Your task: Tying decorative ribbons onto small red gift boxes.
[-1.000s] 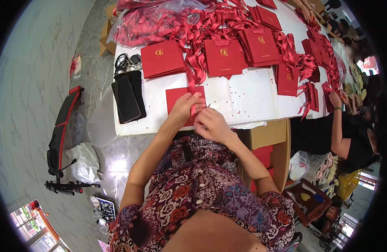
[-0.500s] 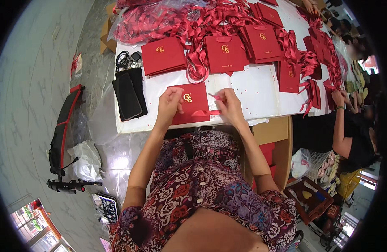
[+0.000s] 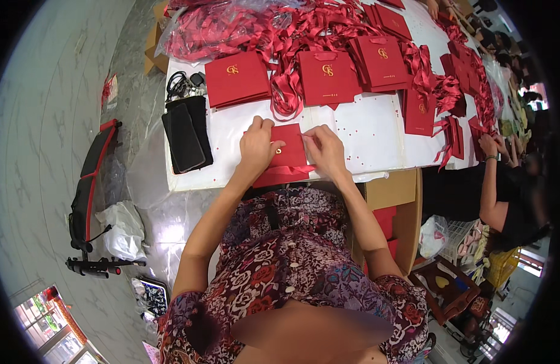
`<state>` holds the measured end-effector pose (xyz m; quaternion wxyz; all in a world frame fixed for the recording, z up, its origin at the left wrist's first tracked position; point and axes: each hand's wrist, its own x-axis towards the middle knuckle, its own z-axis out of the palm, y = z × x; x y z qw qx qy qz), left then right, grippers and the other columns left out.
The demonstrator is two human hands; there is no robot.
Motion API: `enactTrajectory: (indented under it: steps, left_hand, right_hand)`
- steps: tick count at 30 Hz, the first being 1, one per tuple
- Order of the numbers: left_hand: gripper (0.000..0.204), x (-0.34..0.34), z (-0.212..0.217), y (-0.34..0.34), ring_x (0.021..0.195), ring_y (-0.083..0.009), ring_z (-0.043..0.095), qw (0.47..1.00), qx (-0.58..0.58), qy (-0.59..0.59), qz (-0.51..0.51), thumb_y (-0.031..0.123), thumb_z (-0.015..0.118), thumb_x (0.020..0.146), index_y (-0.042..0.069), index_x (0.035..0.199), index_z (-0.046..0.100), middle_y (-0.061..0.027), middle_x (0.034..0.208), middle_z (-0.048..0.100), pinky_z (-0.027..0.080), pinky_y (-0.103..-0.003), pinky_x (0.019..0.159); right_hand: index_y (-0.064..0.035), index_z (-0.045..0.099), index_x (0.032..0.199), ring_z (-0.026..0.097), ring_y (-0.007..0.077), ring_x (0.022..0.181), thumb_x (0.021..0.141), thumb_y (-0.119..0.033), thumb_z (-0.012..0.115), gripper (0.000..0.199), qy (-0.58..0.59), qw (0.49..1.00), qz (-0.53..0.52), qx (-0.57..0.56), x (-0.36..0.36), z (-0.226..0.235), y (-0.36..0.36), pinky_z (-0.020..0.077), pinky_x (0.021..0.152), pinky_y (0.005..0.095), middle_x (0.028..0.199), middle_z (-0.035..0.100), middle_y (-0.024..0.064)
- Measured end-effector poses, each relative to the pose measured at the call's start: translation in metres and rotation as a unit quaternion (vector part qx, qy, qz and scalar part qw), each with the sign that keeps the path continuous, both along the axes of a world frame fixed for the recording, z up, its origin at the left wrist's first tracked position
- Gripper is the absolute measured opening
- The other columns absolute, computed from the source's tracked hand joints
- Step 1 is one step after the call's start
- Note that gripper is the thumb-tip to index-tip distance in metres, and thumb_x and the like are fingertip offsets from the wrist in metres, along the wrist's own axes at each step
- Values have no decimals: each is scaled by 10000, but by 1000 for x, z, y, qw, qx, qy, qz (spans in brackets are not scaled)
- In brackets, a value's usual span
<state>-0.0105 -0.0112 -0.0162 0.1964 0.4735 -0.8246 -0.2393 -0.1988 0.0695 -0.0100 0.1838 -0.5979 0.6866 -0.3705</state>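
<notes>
On the white table (image 3: pixel 365 130), the left hand (image 3: pixel 258 148) and right hand (image 3: pixel 325 151) both pinch a red paper bag (image 3: pixel 288 155).

I see a red paper bag (image 3: pixel 287 151) with a small gold emblem on the white table (image 3: pixel 377 130). Beyond it on that table lie red ribbons (image 3: pixel 292 91) and more red bags (image 3: pixel 237 79) with gold marks. Left of the bag lies a black pouch (image 3: pixel 186 136). My dress (image 3: pixel 286 261) is maroon with a floral pattern.

Left hand (image 3: pixel 260 147) and right hand (image 3: pixel 324 150) cover both sides of red paper bag (image 3: pixel 287 155); fingertip grip indiscernible. Ribbon pile (image 3: pixel 231 24) cropped at surface's far edge.
</notes>
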Motion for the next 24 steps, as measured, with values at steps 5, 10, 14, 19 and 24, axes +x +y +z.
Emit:
enactTrajectory:
  steps: [5,10,14,19,24]
  left_hand:
    - [389,-8,16,6,919,-294,569,993,-114,16,-24,210,828,688,89,1021,666,-83,926,588,427,-408,805]
    - [304,-13,12,11,873,-288,554,987,-117,102,-42,137,789,716,107,992,666,-65,867,627,371,-417,830]
    - [273,-16,14,21,837,-270,565,990,-103,78,-55,67,726,751,104,1016,670,-61,876,667,364,-410,832]
    - [277,-19,12,28,827,-262,570,984,-150,87,-45,47,700,761,96,1033,683,-58,903,686,360,-407,838]
    - [257,-17,16,24,830,-255,584,988,-95,111,-43,72,706,767,119,1020,703,-59,885,696,357,-397,836]
  right_hand:
    - [-37,669,898,613,263,696,862,-140,705,114,4,1000,4,-7,13,-4,-2,486,631,356,806,610,112]
    - [-11,688,859,594,151,615,840,-133,715,126,-69,997,-28,30,16,2,-6,473,579,289,738,645,78]
    - [-8,700,802,627,161,588,795,-166,742,163,-156,981,-49,101,7,-4,-9,502,578,306,676,672,97]
    - [-12,689,799,652,202,617,784,-153,735,149,-112,980,-68,147,20,18,-10,509,591,329,715,683,114]
    - [-8,629,784,665,326,714,820,-115,708,138,69,997,-4,-39,27,24,-2,516,637,401,827,670,155]
